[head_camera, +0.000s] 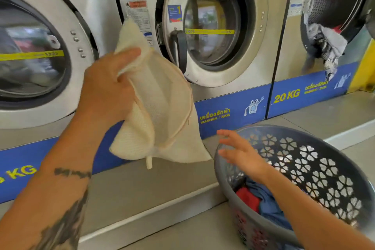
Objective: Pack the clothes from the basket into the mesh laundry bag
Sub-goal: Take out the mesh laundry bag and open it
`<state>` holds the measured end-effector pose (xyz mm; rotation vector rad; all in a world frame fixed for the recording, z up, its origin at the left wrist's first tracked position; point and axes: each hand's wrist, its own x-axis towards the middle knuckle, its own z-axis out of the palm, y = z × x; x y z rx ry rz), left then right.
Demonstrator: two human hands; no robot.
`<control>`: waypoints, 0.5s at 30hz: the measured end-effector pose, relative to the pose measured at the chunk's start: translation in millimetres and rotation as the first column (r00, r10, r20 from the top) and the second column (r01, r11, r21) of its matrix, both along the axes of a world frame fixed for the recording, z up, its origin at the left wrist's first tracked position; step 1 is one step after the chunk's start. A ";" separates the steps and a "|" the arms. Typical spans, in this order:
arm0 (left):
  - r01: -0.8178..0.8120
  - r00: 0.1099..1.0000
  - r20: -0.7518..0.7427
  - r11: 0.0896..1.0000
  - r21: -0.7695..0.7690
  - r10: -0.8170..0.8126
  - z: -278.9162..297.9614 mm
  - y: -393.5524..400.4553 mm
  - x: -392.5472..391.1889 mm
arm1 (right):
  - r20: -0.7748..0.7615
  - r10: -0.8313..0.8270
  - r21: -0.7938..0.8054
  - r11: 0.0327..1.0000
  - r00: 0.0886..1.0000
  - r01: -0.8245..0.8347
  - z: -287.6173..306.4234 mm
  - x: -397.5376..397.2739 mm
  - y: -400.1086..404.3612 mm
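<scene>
left hand (pixel 107 89) grips mesh bag (pixel 162 111) | right hand (pixel 241 152) open above basket (pixel 324 148) rim

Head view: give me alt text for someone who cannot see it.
A person's left hand grips a cream mesh laundry bag in front of washing machines, while the open right hand hovers over a grey basket holding red and blue clothes.
</scene>
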<state>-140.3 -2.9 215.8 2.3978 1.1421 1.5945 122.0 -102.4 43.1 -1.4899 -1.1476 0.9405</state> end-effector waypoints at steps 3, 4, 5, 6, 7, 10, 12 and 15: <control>0.068 0.995 -0.069 0.995 -0.078 -0.073 -20.1 -10.2 15.5 | 0.045 0.087 -0.036 0.996 0.995 -0.086 -3.2 -14.1 9.8; 0.083 0.992 -0.086 0.988 -0.134 -0.094 -34.8 -13.3 21.1 | 0.086 0.115 -0.057 0.992 0.990 -0.111 -5.3 -19.0 11.6; 0.093 0.988 -0.105 0.978 -0.189 -0.114 -51.4 -15.4 26.2 | 0.130 0.135 -0.079 0.989 0.982 -0.125 -8.6 -23.2 13.0; 0.100 0.983 -0.127 0.965 -0.241 -0.134 -69.4 -16.0 30.9 | 0.175 0.146 -0.099 0.986 0.974 -0.131 -12.9 -26.7 13.6; 0.103 0.977 -0.148 0.951 -0.293 -0.152 -88.3 -16.1 35.0 | 0.222 0.154 -0.116 0.985 0.963 -0.131 -17.6 -28.5 13.3; 0.087 0.964 -0.184 0.885 -0.457 -0.190 -146.7 -19.2 43.7 | 0.382 0.165 -0.165 0.980 0.909 -0.109 -29.7 -23.9 8.8; 0.064 0.957 -0.202 0.827 -0.558 -0.210 -183.4 -22.0 43.5 | 0.457 0.161 -0.201 0.977 0.875 -0.075 -37.5 -13.1 5.7; 0.023 0.943 -0.235 0.750 -0.661 -0.236 -223.2 -19.3 39.1 | 0.544 0.164 -0.265 0.964 0.823 -0.017 -50.5 10.6 4.9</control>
